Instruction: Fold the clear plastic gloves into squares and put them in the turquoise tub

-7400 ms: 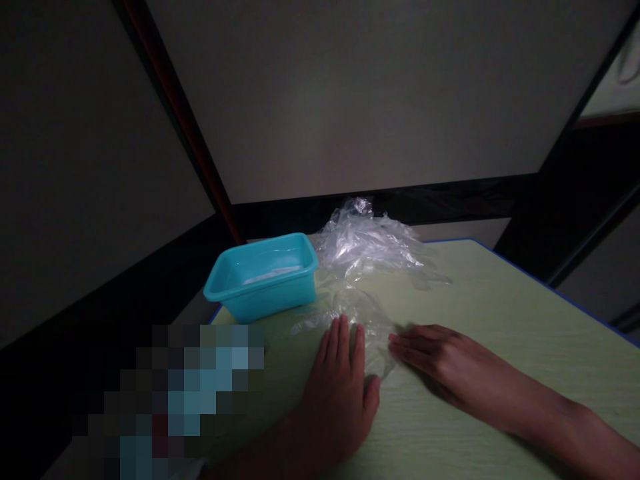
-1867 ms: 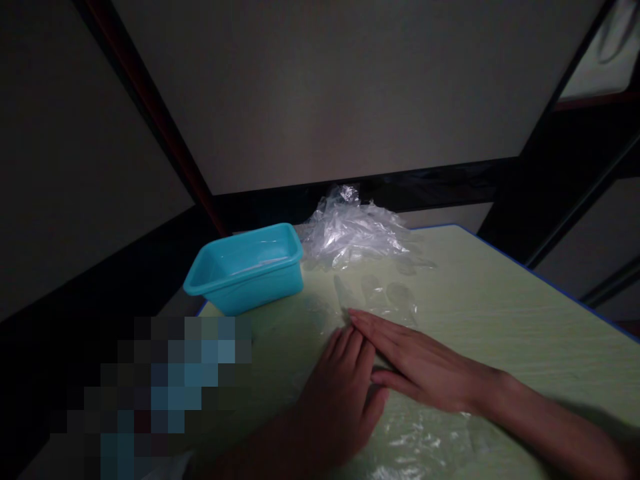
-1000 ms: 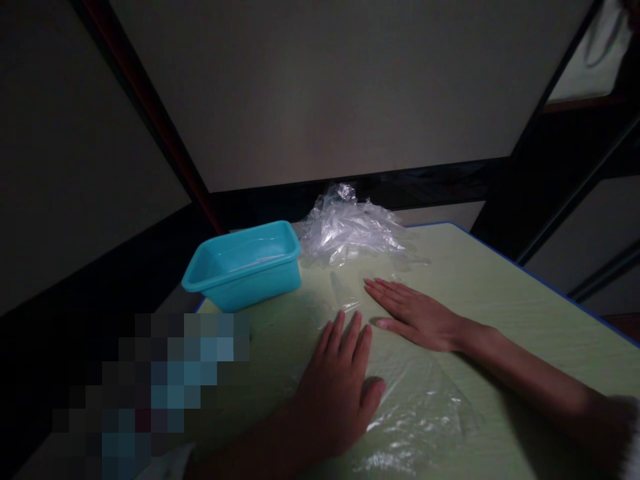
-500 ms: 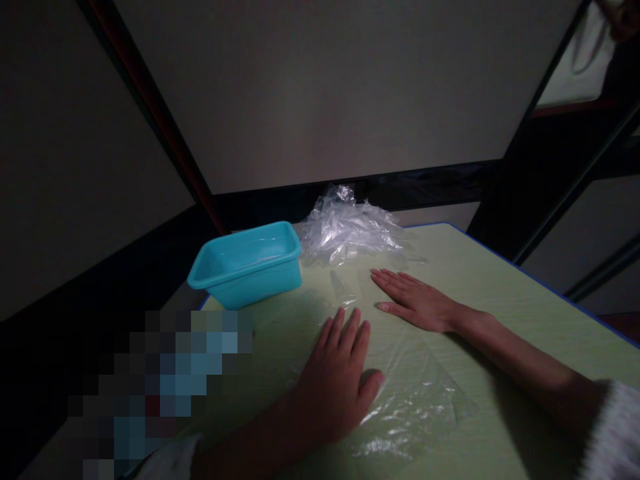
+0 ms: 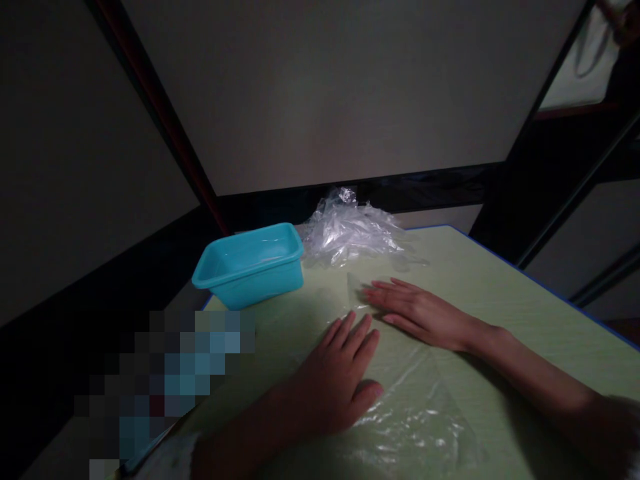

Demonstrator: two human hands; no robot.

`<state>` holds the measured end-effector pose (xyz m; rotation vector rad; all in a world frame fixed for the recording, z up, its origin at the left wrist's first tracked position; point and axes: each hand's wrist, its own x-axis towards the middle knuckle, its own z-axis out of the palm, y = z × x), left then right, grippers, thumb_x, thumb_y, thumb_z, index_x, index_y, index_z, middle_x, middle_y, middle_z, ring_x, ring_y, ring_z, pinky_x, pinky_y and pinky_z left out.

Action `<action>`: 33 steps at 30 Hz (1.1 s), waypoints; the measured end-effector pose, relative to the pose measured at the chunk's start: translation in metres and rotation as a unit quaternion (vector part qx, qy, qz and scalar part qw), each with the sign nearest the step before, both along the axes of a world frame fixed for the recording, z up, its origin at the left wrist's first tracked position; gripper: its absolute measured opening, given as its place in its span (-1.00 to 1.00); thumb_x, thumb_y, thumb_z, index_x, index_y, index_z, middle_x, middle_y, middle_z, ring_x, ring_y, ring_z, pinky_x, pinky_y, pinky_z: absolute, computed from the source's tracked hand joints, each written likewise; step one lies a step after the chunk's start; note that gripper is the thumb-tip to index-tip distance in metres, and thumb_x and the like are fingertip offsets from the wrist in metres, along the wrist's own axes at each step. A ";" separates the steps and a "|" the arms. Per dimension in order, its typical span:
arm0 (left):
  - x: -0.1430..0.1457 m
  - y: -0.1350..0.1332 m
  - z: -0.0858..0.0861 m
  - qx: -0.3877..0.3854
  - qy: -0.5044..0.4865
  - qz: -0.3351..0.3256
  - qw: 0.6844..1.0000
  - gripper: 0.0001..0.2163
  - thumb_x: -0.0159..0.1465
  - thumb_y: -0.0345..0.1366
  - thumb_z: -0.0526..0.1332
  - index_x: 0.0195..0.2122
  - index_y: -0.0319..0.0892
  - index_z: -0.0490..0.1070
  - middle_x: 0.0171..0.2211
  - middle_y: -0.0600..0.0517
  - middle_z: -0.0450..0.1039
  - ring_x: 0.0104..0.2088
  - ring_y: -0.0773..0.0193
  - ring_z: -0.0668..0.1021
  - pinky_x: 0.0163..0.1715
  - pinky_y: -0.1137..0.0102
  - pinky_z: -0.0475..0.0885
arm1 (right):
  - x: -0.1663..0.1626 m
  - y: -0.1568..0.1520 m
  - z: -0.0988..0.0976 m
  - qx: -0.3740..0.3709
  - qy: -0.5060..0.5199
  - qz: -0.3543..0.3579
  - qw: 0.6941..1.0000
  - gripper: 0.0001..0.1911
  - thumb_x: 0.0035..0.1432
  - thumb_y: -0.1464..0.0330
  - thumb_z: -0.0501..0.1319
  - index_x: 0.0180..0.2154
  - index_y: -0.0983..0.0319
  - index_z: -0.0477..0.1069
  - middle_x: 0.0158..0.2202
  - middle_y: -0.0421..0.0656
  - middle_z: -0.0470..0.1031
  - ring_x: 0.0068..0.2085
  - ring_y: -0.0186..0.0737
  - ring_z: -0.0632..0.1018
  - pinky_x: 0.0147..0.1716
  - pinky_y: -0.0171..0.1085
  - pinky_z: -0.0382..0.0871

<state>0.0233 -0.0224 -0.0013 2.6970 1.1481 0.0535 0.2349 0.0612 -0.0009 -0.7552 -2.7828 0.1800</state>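
Note:
A clear plastic bag point(image 5: 415, 413) lies spread on the pale green table point(image 5: 500, 320), its far corner showing just beyond my hands. My left hand point(image 5: 340, 373) rests palm down on the bag, fingers stretched out and thumb apart. Over the bag's far right part lies my right hand point(image 5: 415, 310), flat with fingers extended towards the left. Neither hand grips anything. Part of the bag is hidden beneath the left hand and forearm.
A turquoise plastic basin point(image 5: 255, 277) stands at the table's far left corner. Beside it is a heap of crumpled clear plastic bags point(image 5: 353, 230) at the back edge. Dark-framed panels point(image 5: 350, 100) rise behind the table. A patch at lower left is pixelated.
My right hand has slid slightly nearer and turned a little on the plastic. The bag's far corner has shifted right. My left hand has barely moved.

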 end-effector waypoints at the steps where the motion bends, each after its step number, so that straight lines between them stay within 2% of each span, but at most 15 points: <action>1: -0.001 0.001 0.001 -0.005 0.002 -0.011 1.000 -0.43 0.26 -0.19 0.07 0.24 -0.32 -0.03 0.29 -0.17 -0.20 0.27 -0.02 -0.14 0.22 0.09 -0.12 | -0.001 -0.002 0.001 -0.011 -0.007 0.015 1.000 -0.54 0.32 0.24 -0.12 0.19 0.22 0.10 0.20 -0.11 0.19 0.23 -0.16 0.14 0.19 0.02 -0.01; 5: -0.003 0.002 0.002 -0.007 -0.001 -0.038 0.999 -0.39 0.25 -0.18 0.09 0.26 -0.30 -0.11 0.29 -0.17 -0.19 0.27 -0.01 -0.13 0.21 0.08 -0.11 | -0.003 -0.003 -0.003 -0.054 -0.041 0.024 0.997 -0.49 0.31 0.18 -0.12 0.20 0.26 0.07 0.22 -0.08 0.15 0.24 -0.12 0.11 0.19 0.08 -0.08; 10: -0.006 0.003 0.002 0.006 -0.025 -0.070 0.997 -0.46 0.29 -0.14 0.03 0.23 -0.30 0.00 0.28 -0.15 -0.14 0.27 0.00 -0.10 0.22 0.10 -0.11 | 0.000 0.000 -0.006 -0.065 -0.040 -0.022 0.997 -0.46 0.29 0.12 -0.11 0.21 0.23 0.05 0.24 -0.08 0.10 0.25 -0.06 0.06 0.18 0.15 -0.13; 16: -0.007 0.001 0.004 0.002 -0.029 -0.100 0.995 -0.46 0.30 -0.09 0.01 0.22 -0.30 0.01 0.28 -0.16 -0.14 0.27 0.00 -0.08 0.21 0.09 -0.08 | 0.005 0.004 -0.006 -0.051 -0.034 -0.055 0.997 -0.46 0.29 0.12 -0.11 0.19 0.24 0.10 0.23 -0.06 0.12 0.24 -0.01 0.09 0.16 0.19 -0.11; 27: -0.010 -0.001 0.004 -0.004 -0.045 -0.119 0.992 -0.46 0.31 -0.09 -0.02 0.24 -0.28 -0.02 0.29 -0.13 -0.15 0.28 0.03 -0.10 0.22 0.14 -0.16 | 0.014 0.014 -0.011 0.005 -0.055 -0.110 0.992 -0.44 0.28 0.07 -0.15 0.18 0.21 0.11 0.21 -0.07 0.17 0.22 0.06 0.15 0.11 0.23 -0.01; 33: -0.019 0.011 0.007 0.025 -0.027 -0.089 0.995 -0.34 0.24 0.09 0.01 0.24 -0.25 -0.02 0.28 -0.17 -0.13 0.27 -0.02 -0.08 0.20 0.01 -0.16 | 0.015 0.014 -0.014 0.031 -0.065 -0.146 0.987 -0.41 0.27 0.05 -0.17 0.19 0.23 0.11 0.20 -0.04 0.19 0.21 0.07 0.17 0.09 0.24 0.01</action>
